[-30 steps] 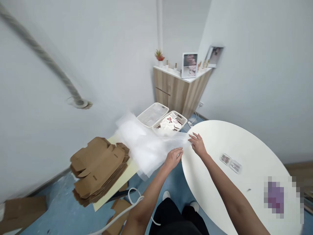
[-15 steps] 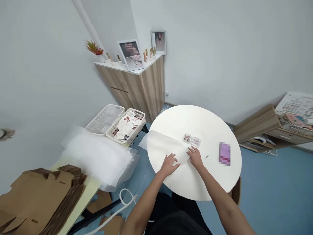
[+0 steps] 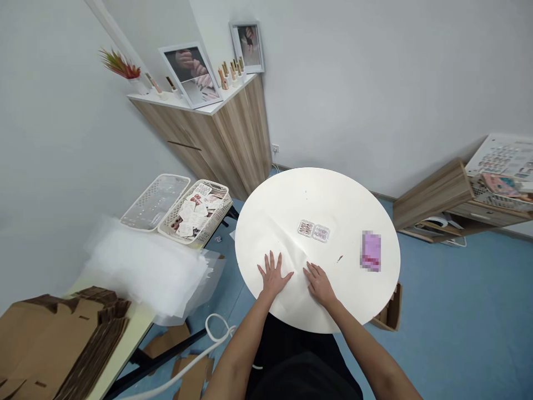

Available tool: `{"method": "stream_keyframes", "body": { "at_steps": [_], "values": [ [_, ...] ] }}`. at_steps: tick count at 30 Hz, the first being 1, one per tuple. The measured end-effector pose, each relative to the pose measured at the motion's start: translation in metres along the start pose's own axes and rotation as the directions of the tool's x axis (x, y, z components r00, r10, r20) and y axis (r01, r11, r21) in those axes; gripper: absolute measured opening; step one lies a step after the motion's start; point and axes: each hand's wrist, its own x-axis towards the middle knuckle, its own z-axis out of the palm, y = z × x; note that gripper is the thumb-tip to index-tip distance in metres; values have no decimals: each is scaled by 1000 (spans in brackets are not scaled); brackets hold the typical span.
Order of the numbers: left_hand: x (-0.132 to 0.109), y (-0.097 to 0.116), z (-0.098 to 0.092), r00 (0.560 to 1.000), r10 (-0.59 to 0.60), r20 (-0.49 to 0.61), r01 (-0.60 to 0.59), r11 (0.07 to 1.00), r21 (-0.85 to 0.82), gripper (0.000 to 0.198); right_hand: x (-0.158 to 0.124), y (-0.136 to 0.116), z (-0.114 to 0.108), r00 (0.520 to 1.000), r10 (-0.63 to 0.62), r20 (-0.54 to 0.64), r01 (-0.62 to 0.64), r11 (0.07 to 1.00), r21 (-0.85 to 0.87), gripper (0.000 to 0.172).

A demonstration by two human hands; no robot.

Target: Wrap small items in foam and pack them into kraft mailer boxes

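A thin white sheet [image 3: 270,236] lies over the left part of the round white table [image 3: 316,186], its folded edge running down to the right. My left hand [image 3: 273,278] rests flat on the sheet with its fingers spread. Beside it, my right hand [image 3: 320,283] touches down at the sheet's right edge with fingers stretched out; I see nothing gripped in it. Just beyond my hands sit two small clear trays joined side by side, the left tray [image 3: 305,228] with reddish nail tips and the right tray [image 3: 321,233] with paler ones.
A blurred purple item [image 3: 370,251] lies at the table's right. On the left stand a stack of translucent sheets [image 3: 150,272], flattened cardboard boxes [image 3: 54,344], a basket of cards [image 3: 220,214] and a lidded-looking basket [image 3: 154,200]. A wooden cabinet [image 3: 241,139] stands behind.
My left hand has gone from curled fingers to spread flat on the sheet. The sheet's far left end, formerly overhanging the table, now lies more within the tabletop. The view has shifted.
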Motion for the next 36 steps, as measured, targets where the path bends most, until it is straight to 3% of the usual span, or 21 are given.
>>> {"method": "stream_keyframes", "body": {
  "at_steps": [5,8,12,16,21,26,29,33,36],
  "values": [
    [30,-31,-11,982,188,-6,-186,977,100,92,-6,-38,-13,998,-67,-12,68,995,74,50],
    [53,-50,-20,954,299,-4,-295,944,146,94,13,-45,-23,998,-22,-55,26,996,80,48],
    [79,-66,-31,905,424,33,-423,889,176,95,67,-23,-35,980,182,-86,-181,983,13,49],
    [98,-75,-40,865,494,92,-502,844,189,96,125,8,-43,935,353,16,-351,933,-82,58],
    [113,-84,-54,808,565,167,-589,785,191,96,172,34,-45,893,433,119,-415,897,-149,72],
    [121,-83,-69,771,595,226,-631,761,150,96,193,51,-41,893,404,197,-386,914,-125,78],
    [116,-81,-74,780,597,186,-621,775,118,93,195,55,-42,905,369,214,-353,929,-111,77],
    [93,-88,-71,860,504,81,-509,858,70,81,193,49,-53,947,294,132,-282,954,-101,79],
    [71,-100,-63,898,439,29,-439,897,39,73,192,31,-62,981,167,97,-157,982,-101,81]
  ]
}}
